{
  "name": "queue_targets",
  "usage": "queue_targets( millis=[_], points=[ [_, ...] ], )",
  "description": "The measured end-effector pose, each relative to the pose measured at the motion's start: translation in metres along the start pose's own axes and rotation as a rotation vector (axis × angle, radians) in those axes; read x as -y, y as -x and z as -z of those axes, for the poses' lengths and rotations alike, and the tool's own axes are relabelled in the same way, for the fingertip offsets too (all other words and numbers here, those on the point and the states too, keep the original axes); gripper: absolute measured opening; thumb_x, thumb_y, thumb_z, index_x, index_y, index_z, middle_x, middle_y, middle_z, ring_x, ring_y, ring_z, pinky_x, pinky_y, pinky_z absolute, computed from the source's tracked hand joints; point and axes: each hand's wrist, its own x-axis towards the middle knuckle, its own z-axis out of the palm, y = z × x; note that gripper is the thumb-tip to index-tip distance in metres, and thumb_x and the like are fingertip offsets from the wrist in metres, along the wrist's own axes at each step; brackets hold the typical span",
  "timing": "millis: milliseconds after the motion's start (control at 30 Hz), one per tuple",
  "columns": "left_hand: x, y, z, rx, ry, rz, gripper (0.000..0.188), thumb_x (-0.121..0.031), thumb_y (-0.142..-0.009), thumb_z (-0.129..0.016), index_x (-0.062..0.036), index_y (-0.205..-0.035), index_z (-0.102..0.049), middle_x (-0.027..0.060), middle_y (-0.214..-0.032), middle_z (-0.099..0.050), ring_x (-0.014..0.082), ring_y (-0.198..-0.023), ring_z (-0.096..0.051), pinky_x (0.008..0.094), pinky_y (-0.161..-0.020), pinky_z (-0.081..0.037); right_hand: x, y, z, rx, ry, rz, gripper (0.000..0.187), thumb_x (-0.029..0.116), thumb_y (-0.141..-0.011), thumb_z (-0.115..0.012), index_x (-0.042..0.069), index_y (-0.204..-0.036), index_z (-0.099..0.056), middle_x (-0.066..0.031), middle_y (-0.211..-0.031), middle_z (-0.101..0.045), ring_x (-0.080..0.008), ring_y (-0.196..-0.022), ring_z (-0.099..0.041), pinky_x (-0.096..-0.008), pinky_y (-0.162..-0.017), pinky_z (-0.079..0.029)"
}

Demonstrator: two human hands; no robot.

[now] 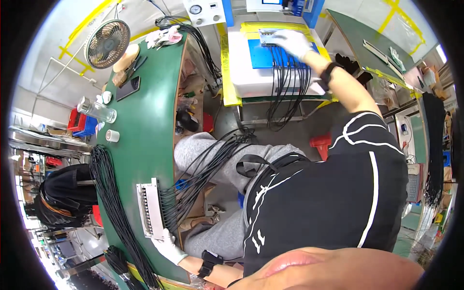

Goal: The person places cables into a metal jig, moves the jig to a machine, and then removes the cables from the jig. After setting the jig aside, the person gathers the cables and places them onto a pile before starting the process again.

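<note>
My left hand (167,247), in a white glove, grips the near end of a long metal fixture (153,209) on the green table. A row of black cables (193,181) runs out of the fixture's right side and hangs over the table edge toward my lap. My right hand (292,43), also gloved, reaches to the far right and closes over a second metal fixture (266,37). That fixture lies on a blue plate (261,59) on a white machine bed. Its black cables (290,79) hang down over the front. The glove partly hides the right fingertips.
On the green table (140,145) lie a long bundle of black cables (113,193), a white tape roll (112,136), a glass bottle (99,111), a phone (128,88) and a fan (108,44). A red stool (320,145) stands below the machine.
</note>
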Motion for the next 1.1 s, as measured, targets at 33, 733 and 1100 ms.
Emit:
queue_targets(
  millis=[33,733,1100],
  points=[
    [0.002,-0.001,0.002,0.025,-0.099,-0.016,0.071,-0.032,-0.083,-0.077,0.0018,-0.138,-0.048,0.0124,-0.117,-0.061,0.0216,-0.089,-0.060,0.0323,-0.074,-0.049,0.007,-0.024,-0.034,0.001,-0.075,0.279,0.033,0.033,-0.092,-0.056,0.009,-0.111,-0.068,-0.0114,-0.120,-0.065,-0.0310,-0.107,-0.063,-0.0359,-0.094,-0.049],
    [-0.028,0.039,-0.026,-0.291,-0.506,-0.094,0.067,-0.048,-0.070,-0.080,-0.0113,-0.122,-0.060,0.0089,-0.073,-0.063,0.0279,-0.065,-0.062,0.0402,-0.064,-0.049,0.505,0.028,-0.157,1.185,-0.524,0.604,0.039,0.044,-0.084,-0.073,0.006,-0.080,-0.065,-0.0025,-0.063,-0.061,-0.0139,-0.049,-0.055,-0.0312,-0.046,-0.042],
    [-0.045,0.047,-0.017,-0.168,0.036,-0.117,0.084,-0.034,-0.075,-0.081,-0.0007,-0.141,-0.041,0.0162,-0.114,-0.066,0.0270,-0.098,-0.066,0.0380,-0.087,-0.052,0.519,0.066,-0.079,1.138,-1.327,0.686,0.065,0.021,-0.091,-0.068,0.000,-0.145,-0.038,-0.0059,-0.104,-0.063,-0.0111,-0.083,-0.061,-0.0244,-0.073,-0.051]
  ],
)
